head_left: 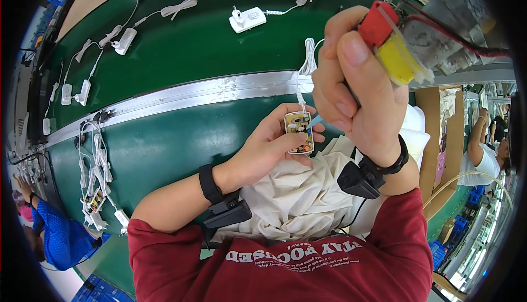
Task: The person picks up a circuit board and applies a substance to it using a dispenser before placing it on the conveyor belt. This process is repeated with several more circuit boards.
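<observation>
My left hand [269, 145] holds an opened white power adapter [299, 133], its circuit board facing up and its cable leading away toward the far side. The thumb lies over the board's edge. My right hand [357, 77] is closed around a hand tool [396, 55] with red and yellow blocks, grey metal and dark red wires at its upper end. Below the fist a light blue pointed tip [314, 122] reaches the board's right side. Whether it touches the parts cannot be made out. My fingers hide the tool's middle.
A metal rail [181, 94] divides the green bench from a green belt, where several white adapters [247, 20] lie with bundled cables. More cabled adapters [96, 165] are at left. Cream cloth [296, 197] covers my lap. A cardboard box [442, 148] stands at right; other people work both sides.
</observation>
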Available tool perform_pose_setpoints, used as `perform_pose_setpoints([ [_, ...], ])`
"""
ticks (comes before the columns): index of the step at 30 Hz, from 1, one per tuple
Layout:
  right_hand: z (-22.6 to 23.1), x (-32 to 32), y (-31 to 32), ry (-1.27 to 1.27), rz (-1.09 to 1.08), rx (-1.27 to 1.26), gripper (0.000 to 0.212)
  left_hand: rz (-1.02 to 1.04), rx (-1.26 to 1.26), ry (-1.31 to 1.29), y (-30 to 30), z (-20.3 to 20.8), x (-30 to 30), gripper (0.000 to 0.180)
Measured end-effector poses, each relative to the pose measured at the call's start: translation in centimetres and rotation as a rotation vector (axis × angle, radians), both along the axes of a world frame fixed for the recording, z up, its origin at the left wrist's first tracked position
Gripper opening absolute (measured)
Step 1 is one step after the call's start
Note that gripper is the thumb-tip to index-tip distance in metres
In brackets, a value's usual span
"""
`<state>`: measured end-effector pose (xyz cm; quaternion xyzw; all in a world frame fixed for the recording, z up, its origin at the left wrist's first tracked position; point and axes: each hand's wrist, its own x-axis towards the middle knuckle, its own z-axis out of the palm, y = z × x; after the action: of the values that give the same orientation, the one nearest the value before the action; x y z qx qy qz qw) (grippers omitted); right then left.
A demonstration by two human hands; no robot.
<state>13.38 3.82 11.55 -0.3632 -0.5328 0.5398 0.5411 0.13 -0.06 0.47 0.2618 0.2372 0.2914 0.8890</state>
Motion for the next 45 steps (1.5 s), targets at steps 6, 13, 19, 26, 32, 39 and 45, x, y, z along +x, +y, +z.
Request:
perform_pose_setpoints([
  [6, 0.5, 0.4, 0.3, -0.032, -0.022, -0.005, 0.026, 0.006, -0.026, -0.031, 0.0, -0.2, 0.1, 0.042],
  [13, 1.2, 1.2, 0.3, -0.08, 0.019, 0.056, 0.027, -0.031, 0.023, -0.039, 0.2, 0.1, 0.4, 0.043],
  [19, 1.2, 1.3, 0.0, -0.092, -0.011, 0.02, 0.027, -0.047, 0.054, -0.048, -0.2, -0.2, 0.5, 0.043],
  [26, 0.8, 1.1, -0.9, -0.095, -0.005, -0.039, 0.028, 0.03, -0.001, -0.029, 0.0, -0.8, 0.4, 0.041],
  [32, 0.7, 0.5, -1.7, -0.1, 0.007, -0.085, 0.029, 0.101, -0.076, -0.152, -0.1, -1.2, -0.4, 0.039],
  [39, 0.9, -0.1, -2.2, -0.104, 0.019, -0.127, 0.03, 0.118, -0.099, -0.19, -0.2, -1.1, -0.8, 0.038],
  [45, 1.5, -1.3, -2.0, -0.146, -0.025, -0.14, 0.031, 0.122, -0.12, -0.213, -0.2, -1.2, -0.9, 0.038],
])
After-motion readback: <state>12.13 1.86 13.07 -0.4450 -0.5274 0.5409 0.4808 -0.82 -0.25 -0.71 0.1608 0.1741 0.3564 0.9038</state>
